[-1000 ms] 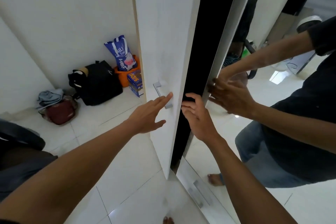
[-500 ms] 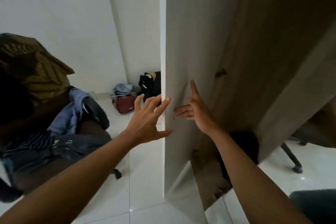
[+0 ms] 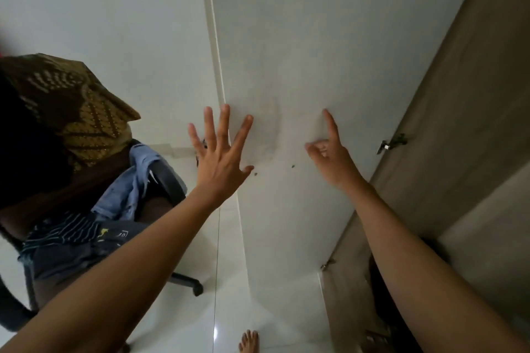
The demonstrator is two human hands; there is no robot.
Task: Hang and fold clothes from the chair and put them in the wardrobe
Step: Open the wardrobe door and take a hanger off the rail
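The white wardrobe door (image 3: 301, 51) stands swung wide, its inner face toward me. My left hand (image 3: 220, 149) is spread flat with straight fingers at the door's free edge. My right hand (image 3: 329, 152) is close to the inner face, forefinger pointing up and the other fingers loosely bent, holding nothing. The wardrobe's beige inside (image 3: 459, 152) shows at the right, with a metal hinge (image 3: 391, 143). At the left, an office chair (image 3: 172, 189) is piled with clothes: a brown patterned garment (image 3: 80, 112), a light blue shirt (image 3: 126, 192) and a dark striped piece (image 3: 71, 232).
White glossy floor tiles (image 3: 229, 309) lie below. My bare foot (image 3: 249, 341) is at the bottom edge. A chair caster (image 3: 196, 288) juts out near the door's lower edge. Something dark lies in the wardrobe's bottom (image 3: 381, 295). A white wall (image 3: 100, 8) is behind the chair.
The door has swung from nearly closed to wide open. My view turned left, so the chair with clothes came into sight. Both hands followed the door.
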